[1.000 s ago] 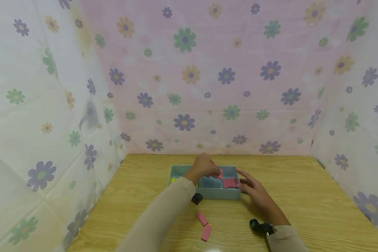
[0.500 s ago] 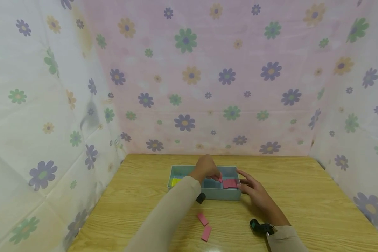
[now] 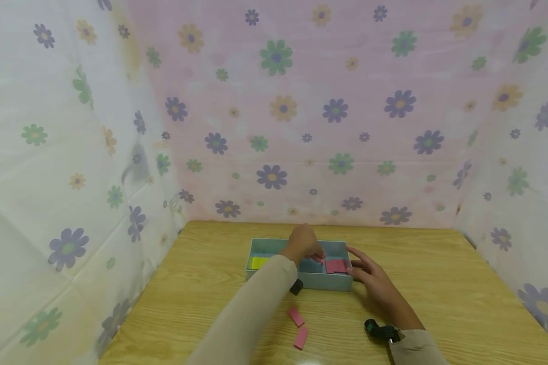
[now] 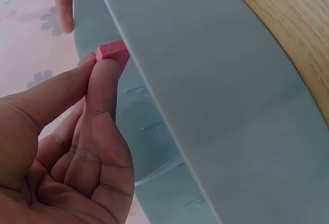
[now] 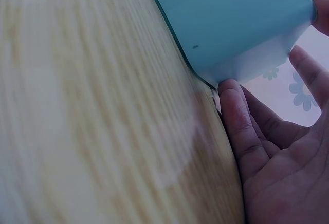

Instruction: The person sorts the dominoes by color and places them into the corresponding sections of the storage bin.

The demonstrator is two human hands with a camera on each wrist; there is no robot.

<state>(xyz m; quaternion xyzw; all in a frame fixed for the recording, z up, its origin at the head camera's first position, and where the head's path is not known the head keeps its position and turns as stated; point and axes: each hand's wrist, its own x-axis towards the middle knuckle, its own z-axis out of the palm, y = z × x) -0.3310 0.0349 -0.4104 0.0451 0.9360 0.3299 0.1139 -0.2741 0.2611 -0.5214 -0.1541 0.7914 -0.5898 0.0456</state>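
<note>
A pale blue-green rectangular box [image 3: 324, 281] stands on the table. Over its inside, my left hand [image 3: 303, 243] pinches a small pink block [image 4: 114, 50] between thumb and index finger, while its other fingers curl toward the palm. More pink blocks [image 3: 336, 266] lie flat at the box's right end, and yellow blocks [image 3: 258, 262] lie at its left end, partly hidden by the left forearm. My right hand [image 3: 374, 281] holds the box's right end, thumb at the near corner and index finger at the far one. In the right wrist view, fingertips touch the end wall low down.
Two pink blocks, one [image 3: 296, 317] behind the other [image 3: 301, 337], lie on the wooden table [image 3: 201, 284] in front of the box. Flower-patterned cloth [image 3: 297, 152] hangs behind the table and along both sides. Each wrist wears a black camera [image 3: 378, 330].
My left hand has shifted slightly right, lowering the pink block closer to the pink ones in the box. The right hand stays at the box's end. The head view has turned a little.
</note>
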